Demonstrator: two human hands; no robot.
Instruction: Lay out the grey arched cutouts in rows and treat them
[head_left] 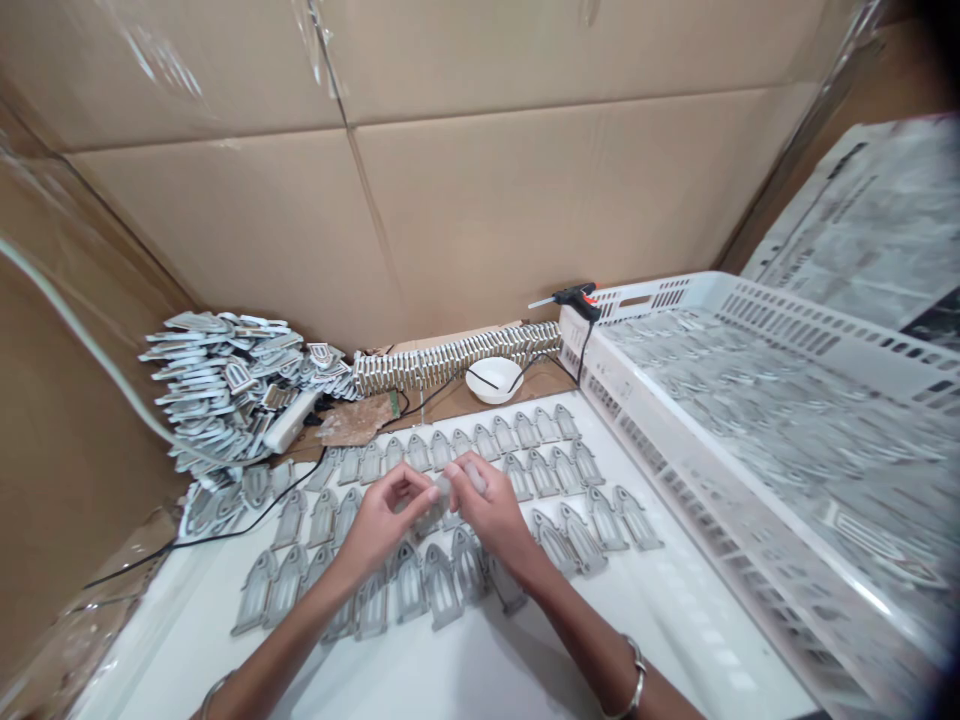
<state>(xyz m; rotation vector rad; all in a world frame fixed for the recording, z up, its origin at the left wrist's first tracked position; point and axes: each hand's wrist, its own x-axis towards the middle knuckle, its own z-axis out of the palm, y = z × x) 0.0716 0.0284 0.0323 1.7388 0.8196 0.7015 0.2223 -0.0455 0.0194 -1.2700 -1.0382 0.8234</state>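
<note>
My left hand [382, 520] and my right hand [487, 510] meet above a white board [480, 660], pinching a small pale grey piece [444, 490] between their fingertips. Its exact shape is partly hidden by my fingers. Under and around my hands lie several grey arched cut-out pieces [442, 585] in loose rows on the board. They lie flat, side by side, and some are covered by my hands. A metal bangle [634, 680] circles my right wrist.
A white plastic crate [750, 450] full of grey pieces stands to the right. Behind the board are a hot glue gun [574, 300], a white bowl [493, 380], a long stacked row of pieces [450, 357] and a large heap [225, 385]. Cardboard walls [480, 200] enclose the back.
</note>
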